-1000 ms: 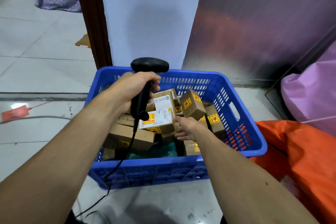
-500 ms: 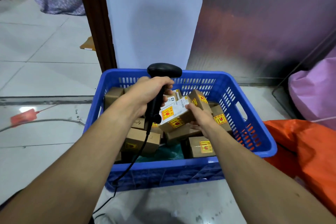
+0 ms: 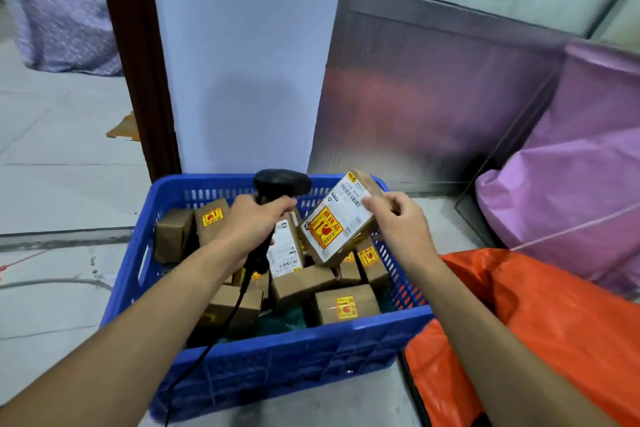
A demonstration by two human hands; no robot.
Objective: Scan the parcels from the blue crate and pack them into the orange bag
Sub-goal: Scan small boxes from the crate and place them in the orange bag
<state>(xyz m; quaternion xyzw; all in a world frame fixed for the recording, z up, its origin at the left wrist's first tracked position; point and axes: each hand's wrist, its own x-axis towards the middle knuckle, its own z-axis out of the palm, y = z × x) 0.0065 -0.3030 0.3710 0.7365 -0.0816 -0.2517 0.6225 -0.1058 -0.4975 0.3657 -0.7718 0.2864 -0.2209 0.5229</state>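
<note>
Parcel held for scanning: we see a small rectangular box of matte brown cardboard, tilted, raised above the far right part of the blue crate. Its upturned face carries a white printed label with barcodes and a yellow-and-red sticker. Our right hand pinches the parcel's right edge between thumb and curled fingers. Our left hand is wrapped round the handle of the scanner, a matte black plastic tool whose broad rounded head sits level with the crate's far rim, just left of the parcel and apart from it. Its black cable trails from the handle over the crate's near wall.

The crate is moulded plastic with slotted walls and a smooth rolled rim. Inside it, other boxes of the same cardboard lie jumbled at odd angles, with dark gaps between them. The orange bag, glossy and creased, lies against the crate's near right corner, its opening facing the crate. Beyond the crate's far rim stand a pale wall and a dull metal panel. Left of the crate, grey floor tiles lie open. A pink sack bulges beyond the crate's right side.
</note>
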